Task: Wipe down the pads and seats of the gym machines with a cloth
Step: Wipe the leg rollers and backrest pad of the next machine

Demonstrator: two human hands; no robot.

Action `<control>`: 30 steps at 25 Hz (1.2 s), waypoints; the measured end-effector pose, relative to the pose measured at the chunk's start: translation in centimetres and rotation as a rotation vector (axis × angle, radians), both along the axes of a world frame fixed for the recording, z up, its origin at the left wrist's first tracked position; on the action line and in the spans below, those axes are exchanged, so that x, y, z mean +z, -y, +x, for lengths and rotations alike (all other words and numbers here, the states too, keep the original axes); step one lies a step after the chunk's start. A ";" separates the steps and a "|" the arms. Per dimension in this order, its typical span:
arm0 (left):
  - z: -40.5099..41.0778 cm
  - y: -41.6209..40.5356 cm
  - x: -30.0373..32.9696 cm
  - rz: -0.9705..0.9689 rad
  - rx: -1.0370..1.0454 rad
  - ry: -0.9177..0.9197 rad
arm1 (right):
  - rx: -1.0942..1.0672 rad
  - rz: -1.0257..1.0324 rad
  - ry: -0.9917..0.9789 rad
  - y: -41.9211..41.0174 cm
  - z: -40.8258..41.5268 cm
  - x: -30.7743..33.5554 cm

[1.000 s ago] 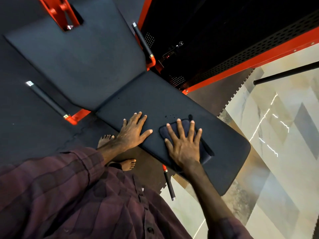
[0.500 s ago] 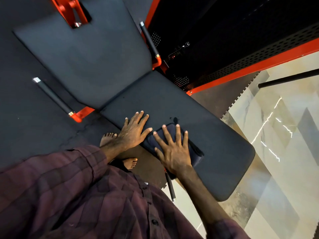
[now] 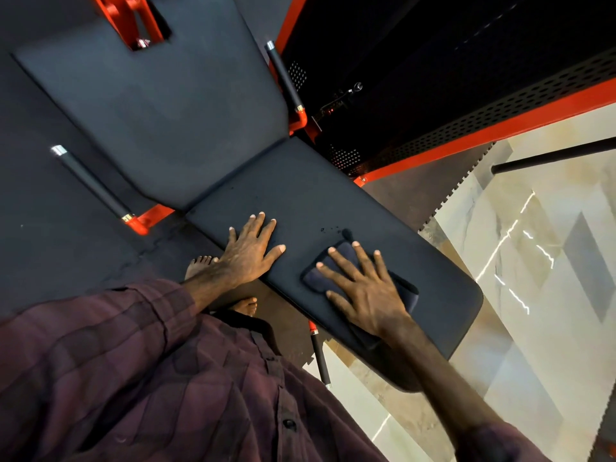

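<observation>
While your right hand (image 3: 365, 288) presses the folded cloth (image 3: 336, 266) flat-fingered on the seat pad (image 3: 333, 201), your left hand (image 3: 251, 248) rests spread beside it; the back pad (image 3: 160, 118) likely remains unwiped.

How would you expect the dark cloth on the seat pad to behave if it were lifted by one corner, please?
The cloth would probably droop limply: it lies folded with soft rounded edges under the flat right hand. It likely weighs little. On the smooth seat pad it should slide easily.
</observation>
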State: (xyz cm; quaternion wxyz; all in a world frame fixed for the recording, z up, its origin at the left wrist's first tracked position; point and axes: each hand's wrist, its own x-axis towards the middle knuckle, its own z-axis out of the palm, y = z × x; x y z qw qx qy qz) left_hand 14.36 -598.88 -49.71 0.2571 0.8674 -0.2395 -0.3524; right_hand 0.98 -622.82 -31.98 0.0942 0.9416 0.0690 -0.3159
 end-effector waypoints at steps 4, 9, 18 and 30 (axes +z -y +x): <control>-0.8 1.4 0.4 0.023 0.084 0.000 | -0.400 -0.155 0.085 1.2 4.5 -1.8; -0.9 2.4 0.8 0.035 0.159 -0.012 | -0.013 0.033 0.007 4.7 1.8 0.4; -2.0 3.8 0.4 0.062 0.291 0.035 | -0.071 0.034 -0.028 9.9 6.6 -0.6; -3.4 3.9 1.4 0.086 0.410 -0.004 | -0.019 0.077 -0.122 13.4 10.4 -1.7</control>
